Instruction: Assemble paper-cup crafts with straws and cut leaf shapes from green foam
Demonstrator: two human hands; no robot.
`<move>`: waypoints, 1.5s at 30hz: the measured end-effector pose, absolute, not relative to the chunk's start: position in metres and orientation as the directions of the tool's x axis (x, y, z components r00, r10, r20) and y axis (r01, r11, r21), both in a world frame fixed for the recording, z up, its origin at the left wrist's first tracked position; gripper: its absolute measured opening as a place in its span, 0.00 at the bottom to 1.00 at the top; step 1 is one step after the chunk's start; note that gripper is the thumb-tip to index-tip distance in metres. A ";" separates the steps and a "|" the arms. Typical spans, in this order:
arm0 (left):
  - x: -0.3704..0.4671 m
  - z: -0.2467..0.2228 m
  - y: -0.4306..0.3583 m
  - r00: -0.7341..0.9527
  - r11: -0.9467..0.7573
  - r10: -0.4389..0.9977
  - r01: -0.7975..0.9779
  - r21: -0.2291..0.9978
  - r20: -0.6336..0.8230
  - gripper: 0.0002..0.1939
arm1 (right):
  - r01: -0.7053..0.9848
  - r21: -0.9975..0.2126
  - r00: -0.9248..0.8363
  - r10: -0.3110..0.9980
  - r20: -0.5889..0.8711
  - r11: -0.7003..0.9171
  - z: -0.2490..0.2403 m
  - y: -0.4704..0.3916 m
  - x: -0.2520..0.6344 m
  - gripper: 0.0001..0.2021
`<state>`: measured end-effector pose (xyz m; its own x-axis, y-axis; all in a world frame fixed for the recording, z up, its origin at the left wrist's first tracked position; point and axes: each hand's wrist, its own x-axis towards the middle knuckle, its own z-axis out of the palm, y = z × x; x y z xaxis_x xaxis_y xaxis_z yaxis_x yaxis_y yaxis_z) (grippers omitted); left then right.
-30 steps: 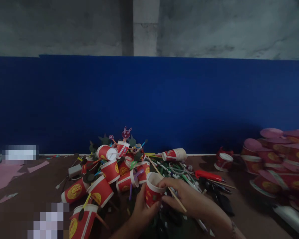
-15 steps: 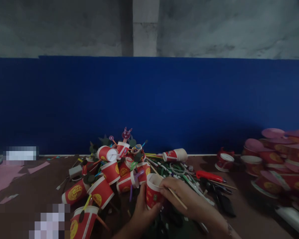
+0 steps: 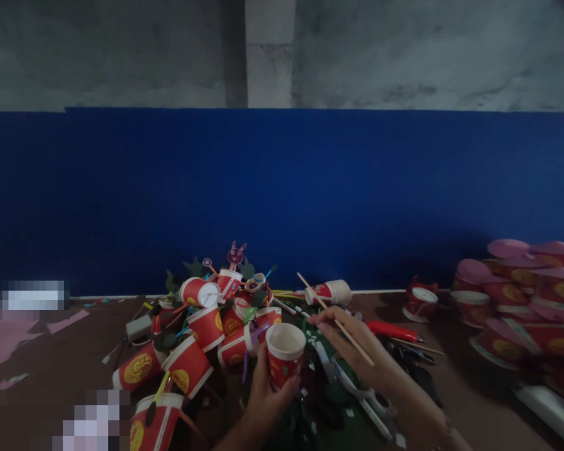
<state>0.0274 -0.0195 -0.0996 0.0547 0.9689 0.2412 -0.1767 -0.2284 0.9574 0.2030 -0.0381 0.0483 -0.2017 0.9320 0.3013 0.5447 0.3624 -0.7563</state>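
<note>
Left hand [image 3: 270, 398] clasps a white-rimmed red cup [image 3: 284, 362] — pale inside — while right hand [image 3: 353, 333] holds a wooden stick [image 3: 314, 293].

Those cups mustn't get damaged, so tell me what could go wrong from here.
The left hand grips a red cup by its side; squeezing too hard might dent it.
The stick in the right hand slants toward the nested cups behind; it could nudge them, though depth is hard to judge.
Tilted cups lie heaped near the left hand, so a bump might topple some.
</note>
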 end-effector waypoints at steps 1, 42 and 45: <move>0.027 -0.100 -0.019 0.039 -0.214 0.974 -0.190 0.958 0.225 0.37 | 0.543 -0.778 -0.163 0.948 0.273 0.317 0.049 -0.038 0.206 0.14; 0.031 -0.088 -0.022 0.046 -0.185 0.975 -0.372 0.910 0.217 0.43 | 0.660 -0.733 -0.443 0.702 -0.558 -0.166 0.058 -0.056 0.170 0.28; 0.031 -0.089 -0.023 0.048 -0.185 0.976 -0.333 0.924 0.213 0.43 | 0.625 -0.764 -0.463 0.711 -0.529 -0.161 0.053 -0.055 0.170 0.27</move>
